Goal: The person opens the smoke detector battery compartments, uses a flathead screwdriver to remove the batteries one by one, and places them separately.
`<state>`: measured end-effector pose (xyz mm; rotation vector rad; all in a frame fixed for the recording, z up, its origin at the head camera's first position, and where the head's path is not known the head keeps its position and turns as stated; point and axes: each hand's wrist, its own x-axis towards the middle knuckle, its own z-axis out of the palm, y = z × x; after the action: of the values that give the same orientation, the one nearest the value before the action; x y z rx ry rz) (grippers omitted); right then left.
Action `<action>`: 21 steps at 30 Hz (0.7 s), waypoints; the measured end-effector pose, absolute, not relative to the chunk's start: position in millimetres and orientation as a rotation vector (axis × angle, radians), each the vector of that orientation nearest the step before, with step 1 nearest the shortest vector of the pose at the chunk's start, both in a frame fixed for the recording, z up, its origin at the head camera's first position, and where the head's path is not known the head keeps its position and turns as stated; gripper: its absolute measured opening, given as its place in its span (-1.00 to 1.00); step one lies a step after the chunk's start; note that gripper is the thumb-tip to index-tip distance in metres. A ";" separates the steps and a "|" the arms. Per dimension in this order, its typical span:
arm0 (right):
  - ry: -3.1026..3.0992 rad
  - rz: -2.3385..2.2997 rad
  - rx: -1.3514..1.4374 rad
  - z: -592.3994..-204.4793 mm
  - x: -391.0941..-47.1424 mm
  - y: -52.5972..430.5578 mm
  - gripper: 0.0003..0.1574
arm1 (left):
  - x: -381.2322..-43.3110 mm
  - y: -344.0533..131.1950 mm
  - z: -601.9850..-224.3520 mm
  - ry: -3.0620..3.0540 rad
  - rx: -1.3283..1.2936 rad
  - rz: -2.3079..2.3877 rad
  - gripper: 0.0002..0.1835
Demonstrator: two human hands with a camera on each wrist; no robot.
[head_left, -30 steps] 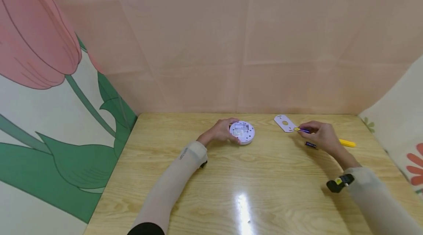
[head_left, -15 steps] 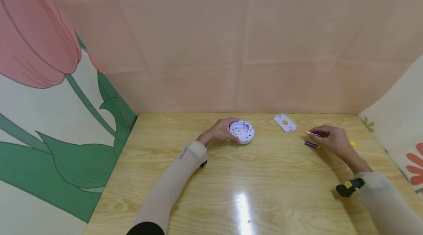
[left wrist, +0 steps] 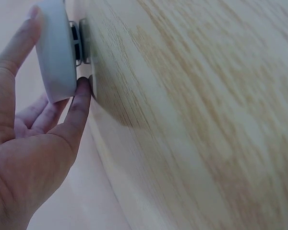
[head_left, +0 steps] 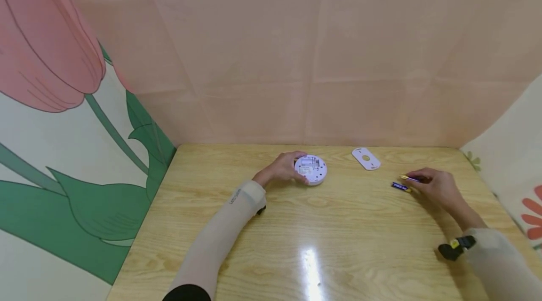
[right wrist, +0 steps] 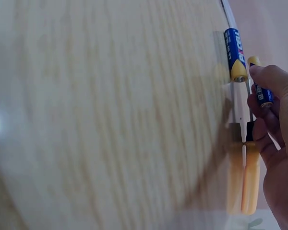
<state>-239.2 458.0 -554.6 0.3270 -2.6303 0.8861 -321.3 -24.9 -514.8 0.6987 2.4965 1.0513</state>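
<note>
My left hand [head_left: 284, 167] grips the side of a round white device [head_left: 311, 170], thumb and fingers on its rim. Its face with an open battery compartment and small holes is turned up. The left wrist view shows its smooth edge [left wrist: 57, 57] between thumb and fingers, close over the wood. A blue battery with a gold end [head_left: 408, 178] is pinched in my right hand [head_left: 438, 189]. Just below it on the table lies a second blue and gold battery [head_left: 400, 186], its printed wrapper facing the right wrist camera.
Between the hands, toward the back edge, a white oblong plate [head_left: 366, 158] with a round central hole lies flat. A screwdriver with an orange-yellow handle [right wrist: 251, 179] rests by the right hand, hidden behind it in the head view. The wooden table [head_left: 330, 225] meets a pink backdrop.
My right hand has drawn back to the right and nearer, carrying the battery away from the white plate, and now covers the yellow handle. My left hand and the device stay put.
</note>
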 end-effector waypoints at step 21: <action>-2.610 0.736 0.389 -568.3 -230.3 475.7 -0.72 | -320.2 -24.8 -516.1 2.487 0.697 1.072 0.11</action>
<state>-230.3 475.7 -568.3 0.3889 -2.6104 0.7363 -320.2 -24.8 -516.1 0.6970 2.4871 1.0717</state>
